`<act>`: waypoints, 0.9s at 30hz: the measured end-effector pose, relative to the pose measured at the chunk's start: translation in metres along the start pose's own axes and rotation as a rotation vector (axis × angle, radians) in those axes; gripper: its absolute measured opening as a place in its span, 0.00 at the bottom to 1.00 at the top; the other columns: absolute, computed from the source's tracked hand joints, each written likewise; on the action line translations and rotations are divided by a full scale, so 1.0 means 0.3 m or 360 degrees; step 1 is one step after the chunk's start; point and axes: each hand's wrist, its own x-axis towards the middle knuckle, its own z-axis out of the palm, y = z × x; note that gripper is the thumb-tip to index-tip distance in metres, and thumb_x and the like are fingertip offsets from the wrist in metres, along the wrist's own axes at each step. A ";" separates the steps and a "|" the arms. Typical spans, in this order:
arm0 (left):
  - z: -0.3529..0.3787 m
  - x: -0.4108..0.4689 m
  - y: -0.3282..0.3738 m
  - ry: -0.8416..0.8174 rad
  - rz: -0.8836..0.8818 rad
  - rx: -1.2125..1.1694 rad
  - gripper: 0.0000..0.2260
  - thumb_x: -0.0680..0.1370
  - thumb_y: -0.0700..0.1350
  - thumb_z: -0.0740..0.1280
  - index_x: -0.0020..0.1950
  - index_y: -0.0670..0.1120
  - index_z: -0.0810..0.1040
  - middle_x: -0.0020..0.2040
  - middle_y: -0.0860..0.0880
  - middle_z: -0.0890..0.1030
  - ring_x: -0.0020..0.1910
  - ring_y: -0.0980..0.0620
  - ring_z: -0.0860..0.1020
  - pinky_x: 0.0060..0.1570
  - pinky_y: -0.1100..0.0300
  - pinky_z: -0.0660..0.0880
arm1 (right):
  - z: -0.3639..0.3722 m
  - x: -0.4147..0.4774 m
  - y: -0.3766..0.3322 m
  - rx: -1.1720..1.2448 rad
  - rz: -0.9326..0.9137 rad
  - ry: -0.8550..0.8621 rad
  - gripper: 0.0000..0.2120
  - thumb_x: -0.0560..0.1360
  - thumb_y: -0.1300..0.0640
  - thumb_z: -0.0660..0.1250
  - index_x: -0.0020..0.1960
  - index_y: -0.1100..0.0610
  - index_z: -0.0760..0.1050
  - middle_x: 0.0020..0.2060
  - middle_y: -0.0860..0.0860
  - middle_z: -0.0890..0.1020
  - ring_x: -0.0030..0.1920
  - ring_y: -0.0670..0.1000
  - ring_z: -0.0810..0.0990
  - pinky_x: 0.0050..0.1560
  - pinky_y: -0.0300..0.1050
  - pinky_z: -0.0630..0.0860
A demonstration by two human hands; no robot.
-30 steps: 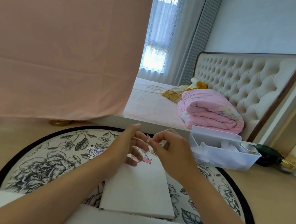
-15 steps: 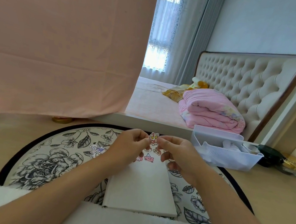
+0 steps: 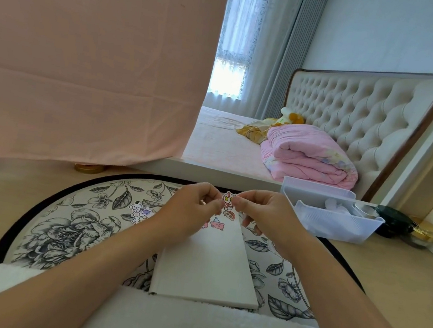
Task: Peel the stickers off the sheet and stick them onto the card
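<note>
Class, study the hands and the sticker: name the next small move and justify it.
Probably lower the sticker onto bare card near the stuck stickers: left hand and right hand both pinch it in the air above the card's far end.

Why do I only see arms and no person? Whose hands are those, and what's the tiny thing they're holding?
There is no machine here. A person wears a camera on their head. It looks forward and down, so you see only their arms. The left hand and the right hand meet in the middle. Their fingers pinch one small cartoon sticker between them. Under the hands, a white card lies on a round flowery mat. A few stickers already sit at the card's far end. Another picture sticker lies on the mat to the left. A clear plastic box stands on the right.
</note>
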 end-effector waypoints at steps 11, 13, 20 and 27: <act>0.001 -0.014 -0.066 -0.0274 0.0311 0.1274 0.24 0.77 0.64 0.62 0.71 0.57 0.72 0.70 0.60 0.72 0.71 0.55 0.65 0.70 0.51 0.64 | -0.020 0.008 0.057 -0.0179 0.0644 -0.0102 0.14 0.75 0.51 0.75 0.49 0.63 0.80 0.38 0.52 0.77 0.25 0.46 0.69 0.21 0.36 0.60; 0.010 -0.017 -0.071 -0.0336 0.0283 0.1343 0.25 0.77 0.65 0.60 0.71 0.57 0.72 0.71 0.60 0.71 0.72 0.54 0.64 0.71 0.49 0.62 | -0.016 0.012 0.058 -0.0244 0.0670 -0.0100 0.15 0.74 0.49 0.76 0.47 0.62 0.80 0.38 0.52 0.77 0.23 0.46 0.68 0.21 0.35 0.60; 0.014 -0.015 -0.075 -0.0332 0.0322 0.1396 0.26 0.77 0.66 0.59 0.72 0.57 0.72 0.71 0.59 0.71 0.72 0.53 0.64 0.71 0.51 0.62 | 0.001 0.026 0.078 -0.0354 0.0659 -0.0061 0.14 0.74 0.49 0.75 0.43 0.60 0.80 0.33 0.52 0.77 0.23 0.47 0.68 0.23 0.35 0.59; 0.017 -0.016 -0.073 -0.0330 0.0328 0.1430 0.26 0.78 0.65 0.59 0.72 0.56 0.71 0.72 0.58 0.70 0.72 0.53 0.64 0.70 0.52 0.62 | 0.010 0.031 0.090 -0.0435 0.0614 -0.0015 0.15 0.74 0.48 0.75 0.40 0.60 0.81 0.33 0.54 0.78 0.24 0.49 0.69 0.24 0.36 0.61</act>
